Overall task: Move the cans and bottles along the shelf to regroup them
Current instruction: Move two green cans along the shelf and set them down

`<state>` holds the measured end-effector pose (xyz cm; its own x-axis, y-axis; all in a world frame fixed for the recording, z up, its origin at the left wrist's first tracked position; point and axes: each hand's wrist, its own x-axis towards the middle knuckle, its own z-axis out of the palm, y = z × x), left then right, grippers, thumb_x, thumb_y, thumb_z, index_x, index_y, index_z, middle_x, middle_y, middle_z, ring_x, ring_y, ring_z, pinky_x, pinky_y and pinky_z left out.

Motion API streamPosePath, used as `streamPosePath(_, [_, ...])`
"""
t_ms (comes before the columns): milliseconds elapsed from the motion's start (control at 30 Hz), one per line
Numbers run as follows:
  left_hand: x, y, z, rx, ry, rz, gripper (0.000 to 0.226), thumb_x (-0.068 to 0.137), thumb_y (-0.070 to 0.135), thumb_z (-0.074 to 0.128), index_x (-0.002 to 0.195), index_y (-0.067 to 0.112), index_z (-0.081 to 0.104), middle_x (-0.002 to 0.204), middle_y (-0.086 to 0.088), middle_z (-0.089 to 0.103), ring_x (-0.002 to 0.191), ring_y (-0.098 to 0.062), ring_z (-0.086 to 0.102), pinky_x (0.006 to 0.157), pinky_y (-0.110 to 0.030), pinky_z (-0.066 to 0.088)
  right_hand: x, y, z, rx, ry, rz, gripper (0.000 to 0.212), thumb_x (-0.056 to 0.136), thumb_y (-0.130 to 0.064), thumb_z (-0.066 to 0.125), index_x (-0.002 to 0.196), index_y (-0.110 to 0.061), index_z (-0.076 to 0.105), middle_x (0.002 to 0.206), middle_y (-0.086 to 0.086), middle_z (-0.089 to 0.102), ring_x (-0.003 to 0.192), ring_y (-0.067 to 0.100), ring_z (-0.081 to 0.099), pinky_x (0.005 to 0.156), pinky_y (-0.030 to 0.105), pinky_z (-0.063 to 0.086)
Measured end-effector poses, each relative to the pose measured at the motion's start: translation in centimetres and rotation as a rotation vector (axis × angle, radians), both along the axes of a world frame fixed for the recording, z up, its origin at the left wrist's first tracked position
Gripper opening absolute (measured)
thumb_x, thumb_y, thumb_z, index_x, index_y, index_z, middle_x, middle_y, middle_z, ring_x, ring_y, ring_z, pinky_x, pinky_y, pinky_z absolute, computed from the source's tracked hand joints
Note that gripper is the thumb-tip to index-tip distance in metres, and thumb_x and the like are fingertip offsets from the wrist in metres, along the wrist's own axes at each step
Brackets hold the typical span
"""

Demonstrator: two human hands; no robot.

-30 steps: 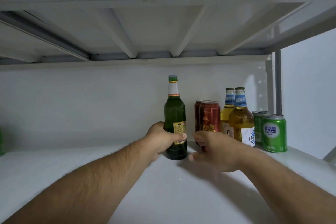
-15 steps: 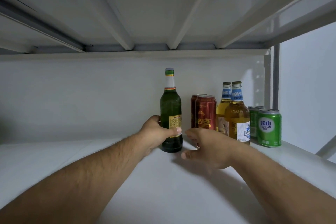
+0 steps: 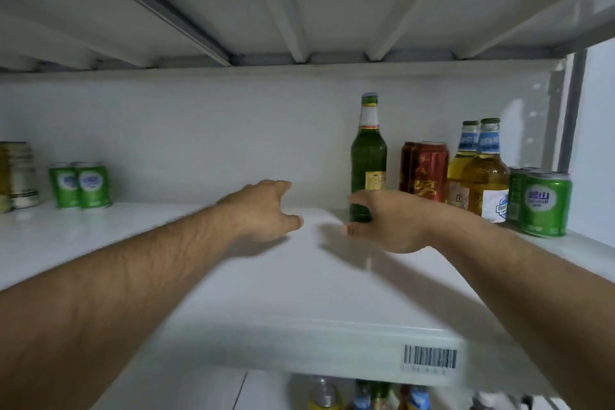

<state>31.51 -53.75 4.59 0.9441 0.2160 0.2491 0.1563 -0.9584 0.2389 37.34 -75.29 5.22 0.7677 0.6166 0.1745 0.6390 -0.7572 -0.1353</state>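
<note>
The shelf carries one green bottle, two red cans, two amber bottles, two green cans on the right and two green cans on the left. Pale cans at the far left are too blurred to count.
</note>
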Motion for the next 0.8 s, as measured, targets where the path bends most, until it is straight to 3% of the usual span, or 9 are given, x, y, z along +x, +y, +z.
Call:
streamPosePath(100, [-5.1,3.1,0.1,0.032,-0.013,0.056,0.085,0.096,0.057,0.059,0.166,0.031,0.019,0.173,0.008,0.019,0.155,-0.02,0.029,0.124,-0.037,0.031,-3.2,4.4,0.5,-0.028,-0.066,0.05,0.072,0.096,-0.059,0.05,0.153,-0.02,0.03,0.15,0.002,0.046,0.131,0.025,0.048,0.105,0.037,0.043])
streamPosePath(167, [-9.0,5.9,-0.1,0.057,-0.014,0.104,0.085,0.095,0.058,0.058,0.166,0.031,0.02,0.173,0.008,0.02,0.155,-0.021,0.03,0.123,-0.036,0.032,-5.9,8.0,0.6,-0.032,-0.096,0.097,0.074,0.096,-0.061,0.048,0.155,-0.022,0.027,0.156,0.001,0.041,0.138,0.025,0.044,0.11,0.039,0.04])
streamPosePath(533, [-30.5,20.8,-2.2,-0.03,0.013,0.448,0.082,0.096,0.058,0.056,0.165,0.032,0.021,0.172,0.004,0.023,0.152,-0.023,0.036,0.12,-0.04,0.036,-21.0,27.3,0.1,-0.098,-0.144,0.355,0.077,0.096,-0.062,0.045,0.155,-0.014,0.028,0.154,0.006,0.042,0.137,0.027,0.045,0.109,0.039,0.039])
streamPosePath(800, [-37.1,25.4,-2.9,-0.068,0.001,0.557,0.081,0.098,0.059,0.055,0.166,0.03,0.021,0.173,0.004,0.021,0.155,-0.023,0.031,0.12,-0.04,0.034,-25.5,34.3,-0.1,-0.155,-0.157,0.361,0.078,0.096,-0.063,0.044,0.154,-0.012,0.03,0.152,0.008,0.045,0.135,0.028,0.046,0.107,0.039,0.041])
